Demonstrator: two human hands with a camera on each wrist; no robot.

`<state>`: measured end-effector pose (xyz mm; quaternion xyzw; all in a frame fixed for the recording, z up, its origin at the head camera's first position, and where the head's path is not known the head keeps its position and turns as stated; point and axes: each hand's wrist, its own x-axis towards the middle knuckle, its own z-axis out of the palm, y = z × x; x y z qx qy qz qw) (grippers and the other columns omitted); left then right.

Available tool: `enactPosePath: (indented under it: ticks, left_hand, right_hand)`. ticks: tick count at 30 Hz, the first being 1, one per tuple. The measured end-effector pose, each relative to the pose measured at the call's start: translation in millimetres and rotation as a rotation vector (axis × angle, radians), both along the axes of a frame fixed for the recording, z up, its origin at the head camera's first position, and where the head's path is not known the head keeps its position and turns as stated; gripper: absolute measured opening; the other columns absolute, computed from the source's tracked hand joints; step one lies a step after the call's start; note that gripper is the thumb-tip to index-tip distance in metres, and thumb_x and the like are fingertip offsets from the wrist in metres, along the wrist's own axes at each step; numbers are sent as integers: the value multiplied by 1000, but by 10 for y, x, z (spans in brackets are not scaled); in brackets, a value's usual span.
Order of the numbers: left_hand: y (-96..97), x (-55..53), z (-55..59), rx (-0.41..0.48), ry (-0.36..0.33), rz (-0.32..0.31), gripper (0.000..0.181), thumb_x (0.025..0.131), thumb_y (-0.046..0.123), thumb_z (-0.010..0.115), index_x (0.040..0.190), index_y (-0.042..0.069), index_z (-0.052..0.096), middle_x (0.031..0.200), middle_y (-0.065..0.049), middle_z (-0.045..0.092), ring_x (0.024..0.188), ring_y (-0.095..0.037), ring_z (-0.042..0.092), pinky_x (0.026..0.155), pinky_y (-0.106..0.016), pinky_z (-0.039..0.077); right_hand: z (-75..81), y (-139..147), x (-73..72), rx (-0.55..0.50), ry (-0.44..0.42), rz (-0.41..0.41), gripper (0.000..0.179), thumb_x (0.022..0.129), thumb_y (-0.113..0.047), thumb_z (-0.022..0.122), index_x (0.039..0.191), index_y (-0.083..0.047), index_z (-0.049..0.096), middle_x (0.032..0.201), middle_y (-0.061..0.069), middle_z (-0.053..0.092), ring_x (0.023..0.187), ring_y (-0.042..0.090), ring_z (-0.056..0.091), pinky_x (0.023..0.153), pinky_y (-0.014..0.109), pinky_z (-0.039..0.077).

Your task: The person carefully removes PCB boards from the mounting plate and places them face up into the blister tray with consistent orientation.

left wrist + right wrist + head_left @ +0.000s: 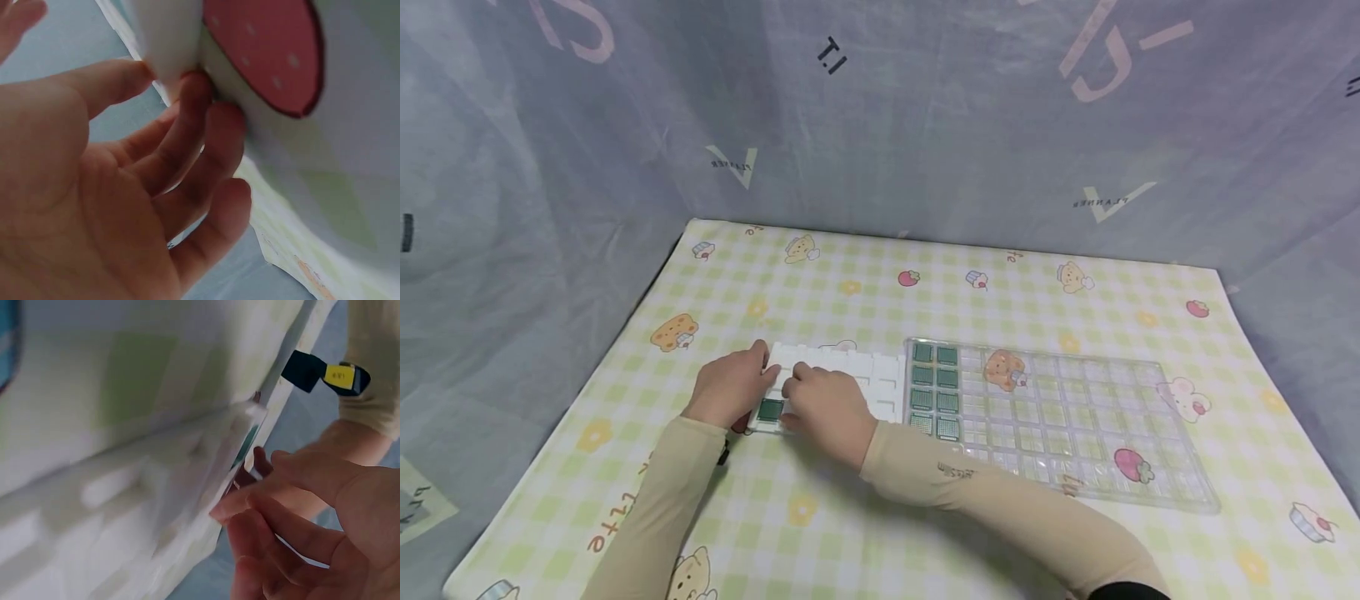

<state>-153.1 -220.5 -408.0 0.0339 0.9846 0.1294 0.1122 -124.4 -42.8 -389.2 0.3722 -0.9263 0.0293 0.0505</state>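
Note:
A white compartment tray lies at the table's middle left, a green square chip in its near left pocket. My left hand holds the tray's left end. In the left wrist view its thumb and fingers pinch the white edge. Over the tray, close to that chip, hovers my right hand with bent fingers. The right wrist view shows its thumb apart from its fingers, nothing visible between them. There, the green chip shows partly, edge-on, in the tray.
A large clear plastic tray adjoins the white tray on the right. Several green chips fill its two left columns. The right forearm crosses its near left corner. A checked cloth covers the table, and a grey curtain hangs behind.

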Motion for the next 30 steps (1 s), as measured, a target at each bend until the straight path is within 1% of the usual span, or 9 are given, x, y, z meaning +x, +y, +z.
enactPosePath:
  ticks: [4, 10, 13, 17, 25, 30]
  left_hand:
    - [2, 21, 5, 11, 17, -9, 25, 106, 29, 52, 97, 6, 50, 66, -8, 55, 55, -21, 52, 51, -32, 36]
    - [2, 68, -39, 11, -2, -8, 25, 107, 29, 52, 95, 7, 49, 62, -7, 52, 53, -20, 52, 49, -31, 35]
    - [4, 71, -58, 9, 8, -3, 25, 106, 29, 53, 94, 7, 49, 63, -7, 52, 54, -20, 52, 50, -32, 35]
    - [6, 64, -45, 9, 29, -7, 25, 106, 28, 53, 94, 7, 49, 64, -7, 53, 55, -21, 52, 50, -32, 35]
    - [13, 48, -6, 5, 39, -11, 24, 106, 29, 55, 98, 6, 51, 68, -7, 56, 58, -21, 52, 51, -33, 36]
    - [17, 35, 7, 5, 34, -7, 24, 105, 28, 55, 97, 6, 51, 68, -7, 56, 58, -21, 52, 51, -33, 36]
  right_hand:
    - [-56, -98, 13, 21, 33, -7, 25, 89, -43, 78, 96, -19, 75, 89, -5, 65, 69, 10, 64, 56, 23, 51]
    - [-166, -179, 52, 73, 19, -43, 33, 88, -51, 77, 98, -20, 75, 92, -5, 65, 70, 11, 64, 55, 25, 49]
    - [-174, -192, 53, 82, -2, -57, 33, 89, -50, 75, 100, -19, 74, 93, -5, 64, 71, 11, 65, 56, 26, 50]
    - [-163, -212, 30, 82, -21, -69, 32, 90, -50, 74, 99, -19, 73, 95, -4, 64, 73, 11, 65, 58, 27, 50]
    - [-165, -239, 11, 88, 6, -82, 38, 89, -52, 75, 106, -19, 73, 98, -5, 66, 75, 10, 66, 59, 26, 51]
    - [-174, -257, -1, 78, 3, -82, 34, 89, -50, 76, 103, -19, 73, 98, -5, 65, 75, 10, 66, 60, 26, 52]
